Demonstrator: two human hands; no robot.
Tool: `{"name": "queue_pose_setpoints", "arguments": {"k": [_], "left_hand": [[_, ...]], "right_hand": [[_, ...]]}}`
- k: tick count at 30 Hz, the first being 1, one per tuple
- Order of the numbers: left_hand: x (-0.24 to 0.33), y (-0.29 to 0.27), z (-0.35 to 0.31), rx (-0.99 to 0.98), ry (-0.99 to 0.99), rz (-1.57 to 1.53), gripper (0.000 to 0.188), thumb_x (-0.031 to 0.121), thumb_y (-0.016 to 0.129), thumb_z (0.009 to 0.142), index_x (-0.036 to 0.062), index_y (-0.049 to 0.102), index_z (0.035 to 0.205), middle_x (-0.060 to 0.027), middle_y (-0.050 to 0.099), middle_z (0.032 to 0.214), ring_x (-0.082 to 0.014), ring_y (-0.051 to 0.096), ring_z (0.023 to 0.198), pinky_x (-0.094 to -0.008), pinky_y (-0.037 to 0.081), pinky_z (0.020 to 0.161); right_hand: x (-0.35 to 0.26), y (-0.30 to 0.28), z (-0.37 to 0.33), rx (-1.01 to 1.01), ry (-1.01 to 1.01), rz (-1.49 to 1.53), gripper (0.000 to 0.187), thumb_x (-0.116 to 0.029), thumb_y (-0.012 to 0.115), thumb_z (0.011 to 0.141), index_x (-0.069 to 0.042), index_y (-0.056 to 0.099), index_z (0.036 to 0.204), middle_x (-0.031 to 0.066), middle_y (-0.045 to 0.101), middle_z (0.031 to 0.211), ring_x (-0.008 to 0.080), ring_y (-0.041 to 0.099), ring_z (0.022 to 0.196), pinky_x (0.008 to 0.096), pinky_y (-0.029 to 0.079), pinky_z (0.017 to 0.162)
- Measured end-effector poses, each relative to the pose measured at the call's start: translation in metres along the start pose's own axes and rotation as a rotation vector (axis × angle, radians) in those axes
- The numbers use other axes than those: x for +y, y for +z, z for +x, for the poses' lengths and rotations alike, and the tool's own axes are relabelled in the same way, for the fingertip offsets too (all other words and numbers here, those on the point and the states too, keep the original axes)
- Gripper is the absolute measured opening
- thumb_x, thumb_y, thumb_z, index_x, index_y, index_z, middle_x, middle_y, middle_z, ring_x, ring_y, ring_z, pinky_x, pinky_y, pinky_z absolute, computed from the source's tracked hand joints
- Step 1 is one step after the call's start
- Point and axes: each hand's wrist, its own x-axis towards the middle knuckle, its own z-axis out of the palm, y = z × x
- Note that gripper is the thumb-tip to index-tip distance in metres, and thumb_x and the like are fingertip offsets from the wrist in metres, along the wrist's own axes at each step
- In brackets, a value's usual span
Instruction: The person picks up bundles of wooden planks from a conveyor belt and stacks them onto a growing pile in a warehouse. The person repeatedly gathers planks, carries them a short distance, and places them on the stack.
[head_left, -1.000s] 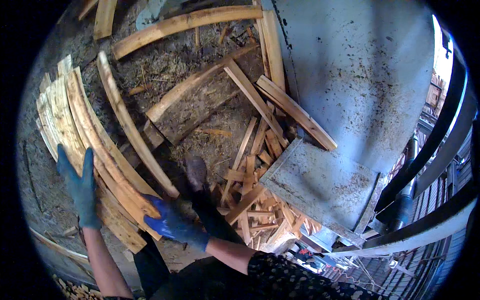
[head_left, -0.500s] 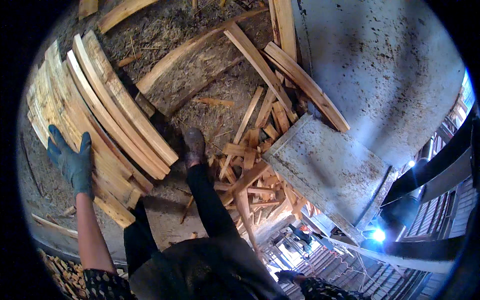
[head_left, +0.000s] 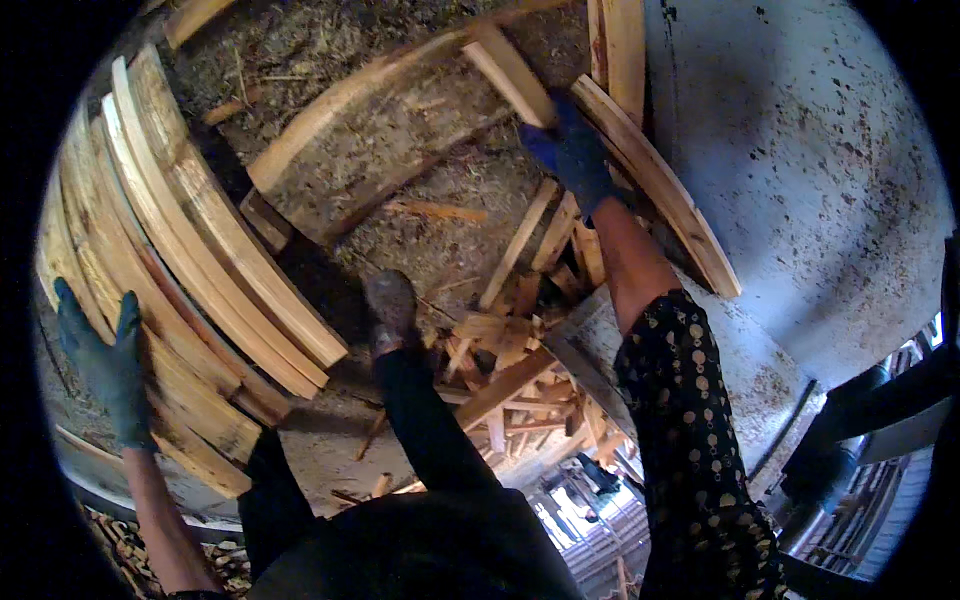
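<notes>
My left hand, in a dark glove, lies with fingers spread on a stack of long sawn boards at the left. Over on the upper right, my gloved right hand is closed around a wooden plank. The plank's far end sticks out beyond the fingers, while the hand covers its nearer part. Just right of that hand, another plank leans against a grey metal panel.
Below my right forearm lies a heap of wood offcuts, beside a metal ledge. A thick slab of log rests on the debris-strewn ground ahead of my boot. Upright boards stand against the panel.
My right hand has swung up from the lower right to the plank by the metal panel and taken hold of it. My left hand has slid slightly nearer along the board stack.
</notes>
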Motion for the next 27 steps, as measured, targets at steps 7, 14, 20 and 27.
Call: {"name": "queue_pose_setpoints", "arguments": {"k": [7,14,20,27], "left_hand": [[-0.005,0.004,-0.011,0.021,-0.092,-0.093,0.075,0.035,0.066,0.085,0.0133,0.027,0.145,-0.0167,0.029,0.147,-0.0336,0.025,0.136,-0.0422,0.024,0.111],[-0.001,0.012,0.004,0.122,0.009,-0.263,0.069,0.038,0.063,0.086,0.0118,0.033,0.143,-0.0140,0.030,0.147,-0.0334,0.027,0.134,-0.0419,0.024,0.110],[0.004,0.005,-0.010,0.049,-0.117,-0.039,0.078,0.042,0.068,0.081,0.0089,0.033,0.142,-0.0178,0.033,0.144,-0.0342,0.032,0.131,-0.0417,0.028,0.108],[0.044,-0.026,0.008,0.074,-0.023,-0.152,0.082,0.041,0.071,0.079,0.0091,0.030,0.143,-0.0169,0.032,0.145,-0.0317,0.031,0.133,-0.0408,0.026,0.110]], "right_hand": [[-0.187,-0.030,-0.031,-0.267,-0.096,0.885,0.040,-0.019,0.072,0.080,-0.008,0.057,0.116,0.0014,0.062,0.079,0.0078,0.058,0.069,0.0232,0.049,0.058],[-0.412,0.093,-0.027,0.428,-0.149,0.978,0.065,-0.024,0.066,0.075,0.008,0.039,0.125,0.0335,0.053,0.110,0.0466,0.052,0.105,0.0455,0.040,0.094],[-0.268,0.040,-0.132,-0.068,-0.232,0.624,0.056,-0.026,0.068,0.080,-0.004,0.047,0.127,0.0172,0.050,0.125,0.0269,0.045,0.122,0.0369,0.032,0.104],[0.060,-0.126,-0.107,0.068,0.228,-0.486,0.078,-0.038,0.072,0.071,-0.004,0.042,0.134,0.0216,0.058,0.117,0.0369,0.056,0.108,0.0427,0.045,0.091]]}}
